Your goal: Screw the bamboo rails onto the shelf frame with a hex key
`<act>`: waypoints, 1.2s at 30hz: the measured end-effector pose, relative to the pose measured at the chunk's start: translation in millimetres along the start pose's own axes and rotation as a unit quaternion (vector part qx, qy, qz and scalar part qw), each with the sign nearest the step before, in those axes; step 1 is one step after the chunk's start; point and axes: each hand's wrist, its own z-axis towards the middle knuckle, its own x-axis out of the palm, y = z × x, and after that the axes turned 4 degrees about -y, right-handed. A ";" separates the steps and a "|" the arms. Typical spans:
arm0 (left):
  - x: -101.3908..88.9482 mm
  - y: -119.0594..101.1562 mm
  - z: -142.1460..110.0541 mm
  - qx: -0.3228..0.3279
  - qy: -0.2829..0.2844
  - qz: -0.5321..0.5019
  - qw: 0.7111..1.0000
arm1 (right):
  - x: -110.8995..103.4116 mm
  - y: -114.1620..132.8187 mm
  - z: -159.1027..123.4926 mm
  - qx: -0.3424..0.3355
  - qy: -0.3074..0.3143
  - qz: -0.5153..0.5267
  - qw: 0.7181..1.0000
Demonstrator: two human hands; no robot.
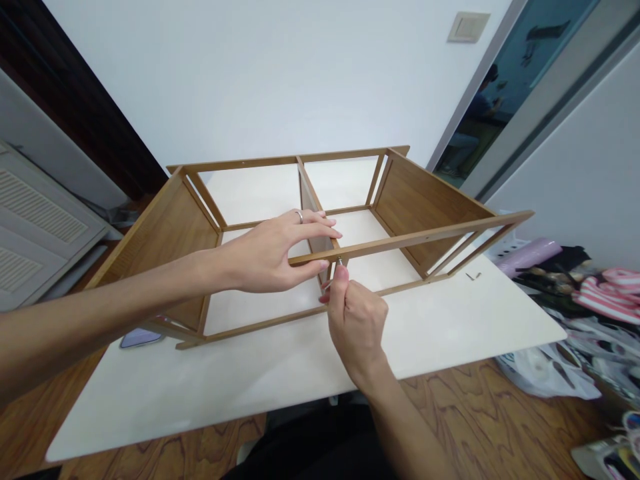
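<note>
Head view, at the centre: reaching in from the left edge with the left hand (267,250), open and wearing a ring (299,216), with outstretched fingers over the middle divider (311,190) and thumb against the near rail (400,241). Just below and to the right, clenching the right hand (357,320) with thumb up, closed on a small metal piece (340,261) at the rail, mostly hidden by the grip. Across the centre, seen around both hands: a wooden rack on a white table (440,327), with a left panel (173,233) and a right panel (425,193). At right on the tabletop, small loose metal pieces (473,276); at lower left, a flat phone-like object (141,337), partly covered. Farther out, plastic bags (545,373) at lower right, a louvered door (40,207) at left, a wall switch (469,27) and a dim, seated person (483,100) at upper right.
</note>
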 end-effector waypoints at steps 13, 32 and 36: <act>1.3 2.5 -0.3 0.007 -0.001 0.001 1.000 | 13.0 33.1 -2.7 0.425 0.066 0.424 0.797; 5.3 7.6 0.6 0.015 -0.018 -0.028 0.999 | -53.8 -9.8 41.4 -0.352 0.081 -0.186 0.914; 6.2 10.0 0.6 0.023 -0.021 -0.034 0.999 | -55.6 3.2 64.5 -0.463 0.122 -0.243 0.843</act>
